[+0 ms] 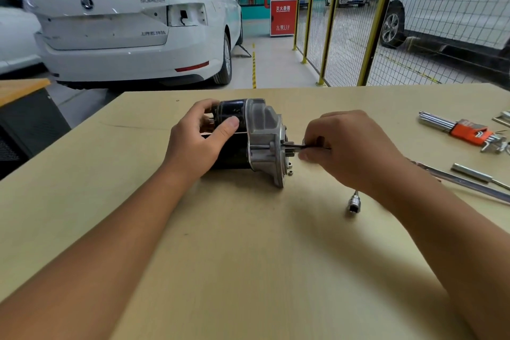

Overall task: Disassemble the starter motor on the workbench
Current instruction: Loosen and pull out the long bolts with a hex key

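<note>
The starter motor [262, 132] lies on its side on the light wooden workbench [248, 257], black body to the left, silver aluminium nose housing to the right. My left hand [201, 138] grips the black body, thumb across its front. My right hand [347, 146] pinches a thin dark hex key [296, 145], whose tip points into the right face of the housing beside the pinion gear. A small washer or nut [290, 173] sits at the housing's lower flange.
A socket adapter [354, 203] lies on the bench below my right hand. At the right are a hex key set in an orange holder [469, 132], a metal bar [472, 172] and a long ratchet handle [469, 185]. Cars and a yellow mesh fence stand beyond.
</note>
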Motion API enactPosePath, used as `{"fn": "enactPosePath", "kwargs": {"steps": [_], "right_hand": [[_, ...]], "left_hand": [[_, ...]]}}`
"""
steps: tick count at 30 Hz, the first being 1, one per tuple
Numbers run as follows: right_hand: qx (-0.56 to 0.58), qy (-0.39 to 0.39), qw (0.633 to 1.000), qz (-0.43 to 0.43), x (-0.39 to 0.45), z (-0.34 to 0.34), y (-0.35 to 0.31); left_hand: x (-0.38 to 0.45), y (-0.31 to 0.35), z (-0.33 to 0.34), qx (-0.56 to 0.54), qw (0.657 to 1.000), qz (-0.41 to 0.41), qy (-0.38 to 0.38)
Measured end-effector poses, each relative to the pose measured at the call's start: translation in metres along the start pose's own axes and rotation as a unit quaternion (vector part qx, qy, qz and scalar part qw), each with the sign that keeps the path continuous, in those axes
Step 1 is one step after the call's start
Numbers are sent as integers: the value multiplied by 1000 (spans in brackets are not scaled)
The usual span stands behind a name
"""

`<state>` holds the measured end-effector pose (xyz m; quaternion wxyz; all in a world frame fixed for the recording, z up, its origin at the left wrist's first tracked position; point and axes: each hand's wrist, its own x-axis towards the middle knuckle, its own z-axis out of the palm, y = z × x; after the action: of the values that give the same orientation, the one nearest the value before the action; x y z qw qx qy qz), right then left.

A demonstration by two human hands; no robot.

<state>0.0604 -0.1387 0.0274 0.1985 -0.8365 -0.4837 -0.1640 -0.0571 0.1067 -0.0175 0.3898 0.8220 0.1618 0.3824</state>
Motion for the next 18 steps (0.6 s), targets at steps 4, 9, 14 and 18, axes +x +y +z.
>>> {"fn": "enactPosePath", "kwargs": {"steps": [4,9,14,18], "right_hand": [[59,-35,997,-39,0,-4,4],[74,-14,996,-57,2,-5,5],[56,-45,997,-24,4,-2,8],[78,-53,995,-12,3,0,10]], "left_hand": [[1,-1,1,-15,1000,-1,16],[2,-1,0,-5,1000,7,11],[0,-2,0,21,999,27,-14],[0,-2,1,27,999,32,-18]]}}
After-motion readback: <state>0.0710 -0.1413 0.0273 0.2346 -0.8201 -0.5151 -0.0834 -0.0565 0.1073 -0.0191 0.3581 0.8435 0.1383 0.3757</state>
